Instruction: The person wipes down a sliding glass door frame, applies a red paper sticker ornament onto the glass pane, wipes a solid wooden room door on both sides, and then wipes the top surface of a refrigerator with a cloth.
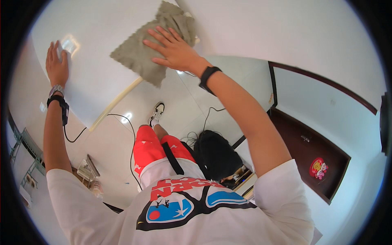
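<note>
A grey-green cloth with scalloped edges (139, 53) is spread over the far right part of a white tabletop (94, 81), one corner hanging past the pale yellowish edge. My right hand (175, 51) lies flat on the cloth, its fingers stretched and apart, pressing down without gripping. On the left, my left hand (57, 67) rests on the tabletop near its left side, fingers extended and holding nothing. Each wrist wears a black band, and the left also has a metal watch (57, 89).
A white wall (286, 36) borders the table's right end. Below are a black bag (216, 155), loose black cables (132, 139) and a tiled floor (183, 98). A dark brown door (302, 143) with a red sticker stands to the right. Racks (26, 151) are at the far left.
</note>
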### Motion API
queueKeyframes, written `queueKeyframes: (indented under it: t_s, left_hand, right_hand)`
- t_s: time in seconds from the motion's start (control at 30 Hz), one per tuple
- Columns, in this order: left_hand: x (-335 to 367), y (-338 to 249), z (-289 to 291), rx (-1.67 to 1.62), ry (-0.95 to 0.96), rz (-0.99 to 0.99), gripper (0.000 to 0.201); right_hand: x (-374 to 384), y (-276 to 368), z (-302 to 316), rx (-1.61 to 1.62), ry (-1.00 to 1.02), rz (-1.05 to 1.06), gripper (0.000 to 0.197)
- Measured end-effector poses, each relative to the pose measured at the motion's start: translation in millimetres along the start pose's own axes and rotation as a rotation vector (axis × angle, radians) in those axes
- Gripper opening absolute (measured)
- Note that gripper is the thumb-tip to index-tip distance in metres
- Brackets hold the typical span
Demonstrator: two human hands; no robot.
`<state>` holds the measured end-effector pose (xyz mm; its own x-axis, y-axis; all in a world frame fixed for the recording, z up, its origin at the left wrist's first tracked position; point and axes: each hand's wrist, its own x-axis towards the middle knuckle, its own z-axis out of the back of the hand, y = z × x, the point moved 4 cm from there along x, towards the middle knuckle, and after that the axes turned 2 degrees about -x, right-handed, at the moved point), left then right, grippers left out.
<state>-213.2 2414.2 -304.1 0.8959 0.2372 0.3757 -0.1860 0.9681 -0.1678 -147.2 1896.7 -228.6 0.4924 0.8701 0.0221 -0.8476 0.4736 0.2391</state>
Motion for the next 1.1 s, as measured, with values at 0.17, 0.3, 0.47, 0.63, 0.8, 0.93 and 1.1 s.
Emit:
queueKeyframes:
  t_s: [0.17, 0.3, 0.47, 0.63, 0.8, 0.93, 1.1]
  left_hand:
    - [9.6, -9.4, 1.6, -0.098, -0.087, -0.034, 0.056]
    - [6.8, -13.1, 16.1, -0.074, -0.116, -0.008, 0.057]
    - [17.1, -58.3, 53.5, -0.086, 0.203, 0.163, 0.062]
    - [19.2, -51.1, 75.3, -0.045, 0.211, 0.182, 0.063]
    - [7.2, -47.8, 63.1, -0.095, 0.14, 0.128, 0.063]
    - [2.3, -55.2, 48.0, -0.09, 0.106, 0.108, 0.06]
    - [-8.2, -46.4, 39.2, -0.105, 0.107, 0.072, 0.06]
  right_hand:
    - [-15.8, -33.4, 11.9, -0.037, 0.182, 0.151, 0.091]
    - [-12.4, -31.2, 6.0, -0.088, 0.249, 0.239, 0.101]
    - [-2.1, -5.6, 3.2, -0.177, 0.248, 0.324, 0.104]
    - [46.1, 99.8, -11.6, -0.148, 0.269, 0.528, 0.099]
    - [78.2, 207.2, -52.9, -0.29, 0.003, 0.578, 0.075]
    - [85.2, 250.0, -82.2, -0.122, -0.128, 0.478, 0.065]
    - [81.2, 243.9, -85.5, 0.031, -0.03, 0.487, 0.066]
